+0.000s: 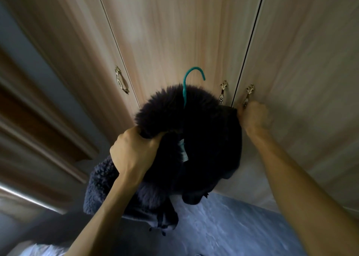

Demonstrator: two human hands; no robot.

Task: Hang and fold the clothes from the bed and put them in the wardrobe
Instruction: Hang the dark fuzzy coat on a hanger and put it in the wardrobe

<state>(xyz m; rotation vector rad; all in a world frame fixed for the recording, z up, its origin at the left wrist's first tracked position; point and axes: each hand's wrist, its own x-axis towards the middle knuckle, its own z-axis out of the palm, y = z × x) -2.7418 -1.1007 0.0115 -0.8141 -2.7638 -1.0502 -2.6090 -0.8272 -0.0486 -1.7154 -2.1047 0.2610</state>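
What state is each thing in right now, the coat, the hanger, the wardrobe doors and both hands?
Coat: on the hanger, held up.
Hanger: hook free, not hung.
Wardrobe doors: shut.
Left hand: gripping the coat's fur collar.
Right hand: closed on a door handle.

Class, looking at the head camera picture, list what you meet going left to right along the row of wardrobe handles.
Left handle → teal hanger hook → middle handle → right handle → right hand gripping it.

No legible text, not even on the coat's (pixel 204 139) pale tag (pixel 183 152)
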